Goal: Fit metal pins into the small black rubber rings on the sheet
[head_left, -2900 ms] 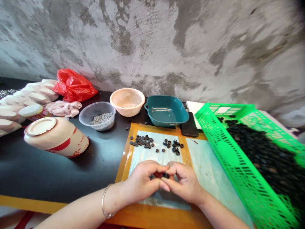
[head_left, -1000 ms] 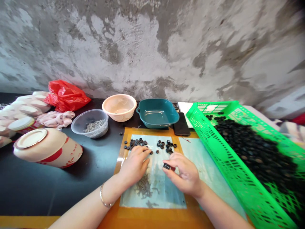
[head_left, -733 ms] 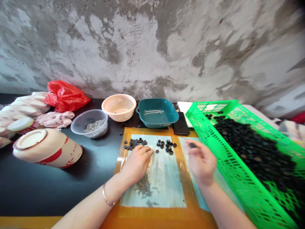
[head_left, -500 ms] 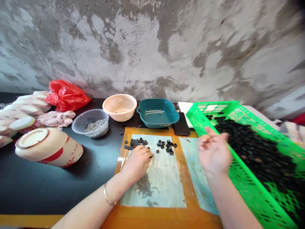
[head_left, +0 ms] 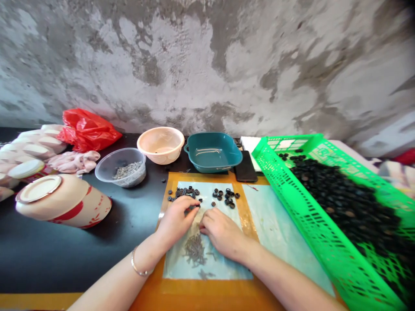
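Observation:
My left hand (head_left: 177, 217) pinches a small black ring (head_left: 197, 206) between thumb and fingertips, over the pale blue sheet (head_left: 233, 263). Just right of it, my right hand (head_left: 223, 231) has its fingers closed together; whatever may be in them is hidden. Below the hands lies a loose pile of thin grey metal pins (head_left: 194, 249), possibly screws. Behind my left hand sits a cluster of small black round pieces (head_left: 186, 191). A second group of black rings (head_left: 228, 199) rests farther right on the same sheet.
A green crate (head_left: 311, 233) full of black pieces (head_left: 346, 194) stands at right. Along the back are a teal basin (head_left: 215, 166), a pink bowl (head_left: 162, 157), a clear tub (head_left: 106, 175) holding metal pins and a black phone (head_left: 245, 168). A flask-shaped container (head_left: 73, 207) lies at left.
My right hand has moved left from beside the green crate to the sheet, and its fingers have closed. My left hand has shifted slightly left, and a black ring now shows at its fingertips.

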A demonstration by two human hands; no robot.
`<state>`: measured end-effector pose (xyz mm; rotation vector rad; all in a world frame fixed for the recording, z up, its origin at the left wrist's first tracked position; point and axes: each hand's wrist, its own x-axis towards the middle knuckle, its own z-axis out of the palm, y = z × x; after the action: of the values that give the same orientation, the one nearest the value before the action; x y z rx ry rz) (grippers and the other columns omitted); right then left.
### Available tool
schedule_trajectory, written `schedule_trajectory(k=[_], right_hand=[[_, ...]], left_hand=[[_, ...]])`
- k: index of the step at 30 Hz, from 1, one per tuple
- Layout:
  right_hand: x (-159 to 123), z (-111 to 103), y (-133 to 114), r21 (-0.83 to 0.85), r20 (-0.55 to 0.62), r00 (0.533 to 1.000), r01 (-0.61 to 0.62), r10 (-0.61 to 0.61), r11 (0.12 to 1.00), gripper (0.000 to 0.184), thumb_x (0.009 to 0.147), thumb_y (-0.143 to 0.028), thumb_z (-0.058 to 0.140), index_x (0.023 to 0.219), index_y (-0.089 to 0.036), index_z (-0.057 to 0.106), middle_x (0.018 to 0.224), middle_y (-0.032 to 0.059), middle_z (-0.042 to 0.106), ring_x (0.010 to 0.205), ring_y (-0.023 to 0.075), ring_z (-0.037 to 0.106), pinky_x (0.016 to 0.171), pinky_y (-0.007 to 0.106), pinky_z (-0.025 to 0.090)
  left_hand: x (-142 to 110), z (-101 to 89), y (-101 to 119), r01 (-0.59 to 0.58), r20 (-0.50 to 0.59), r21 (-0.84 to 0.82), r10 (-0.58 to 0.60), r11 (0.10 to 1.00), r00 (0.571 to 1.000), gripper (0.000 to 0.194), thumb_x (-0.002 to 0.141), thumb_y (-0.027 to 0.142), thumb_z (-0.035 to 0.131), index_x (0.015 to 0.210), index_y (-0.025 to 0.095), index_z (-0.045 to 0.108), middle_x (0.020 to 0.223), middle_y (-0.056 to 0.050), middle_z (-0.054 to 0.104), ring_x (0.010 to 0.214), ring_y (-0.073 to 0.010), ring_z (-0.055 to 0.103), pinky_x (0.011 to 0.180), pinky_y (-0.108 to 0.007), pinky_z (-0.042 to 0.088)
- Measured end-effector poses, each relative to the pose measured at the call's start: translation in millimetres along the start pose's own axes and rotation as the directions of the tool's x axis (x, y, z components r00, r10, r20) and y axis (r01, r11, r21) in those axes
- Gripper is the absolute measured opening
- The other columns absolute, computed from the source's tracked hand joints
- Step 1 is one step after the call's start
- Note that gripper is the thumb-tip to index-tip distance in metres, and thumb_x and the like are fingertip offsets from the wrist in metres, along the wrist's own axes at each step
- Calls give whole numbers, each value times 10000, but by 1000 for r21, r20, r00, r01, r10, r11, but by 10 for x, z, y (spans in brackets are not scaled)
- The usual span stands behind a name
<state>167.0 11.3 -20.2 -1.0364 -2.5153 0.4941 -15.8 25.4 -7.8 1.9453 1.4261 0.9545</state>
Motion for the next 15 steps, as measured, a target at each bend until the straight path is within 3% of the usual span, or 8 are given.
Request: schedule_trajectory(k=[3, 7, 11, 13, 15], right_hand=[[-42, -84, 46, 181, -55, 992, -102, 114, 978, 70, 892, -118, 575, 859, -163, 617, 846, 62, 629, 844, 215, 586, 769, 359, 505], [-56, -216, 96, 480, -148, 937, -212, 317, 851, 168, 896, -125, 551, 987, -217, 659, 943, 41, 667, 895, 184, 626, 825, 350, 505], [-27, -241, 91, 730, -68, 881, -275, 468, 625, 65, 850, -233, 613, 865, -192, 660, 763, 10, 665, 671, 145, 620, 639, 286, 517], [-15, -219, 74, 802, -6, 859, -302, 511, 516, 97, 813, -276, 651, 812, -179, 637, 673, -15, 632, 549, 115, 567, 531, 248, 482], [-7, -195, 55, 818, 5, 846, -310, 533, 485, 130, 787, -295, 678, 773, -175, 629, 645, -22, 623, 520, 104, 542, 498, 233, 457]], left_hand=[[-22, 12, 18, 81, 29, -55, -80, 995, 996, 177, 827, 175, 587, 964, 175, 699, 966, -71, 732, 892, -205, 670, 807, -332, 537], [-69, 43, 55, 148, 106, -150, -133, 977, 985, 167, 814, 206, 611, 952, 184, 702, 911, -58, 738, 812, -195, 682, 755, -313, 541], [-99, 50, 103, 173, 125, -213, -148, 962, 981, 138, 769, 237, 676, 891, 186, 718, 899, -65, 728, 807, -198, 671, 730, -298, 532], [-102, 43, 126, 200, 143, -232, -170, 952, 975, 126, 749, 248, 704, 863, 198, 726, 879, -57, 729, 800, -198, 667, 723, -293, 523], [-103, 36, 147, 220, 150, -235, -188, 947, 971, 112, 729, 247, 724, 833, 205, 728, 848, -45, 731, 780, -195, 660, 709, -289, 512]])
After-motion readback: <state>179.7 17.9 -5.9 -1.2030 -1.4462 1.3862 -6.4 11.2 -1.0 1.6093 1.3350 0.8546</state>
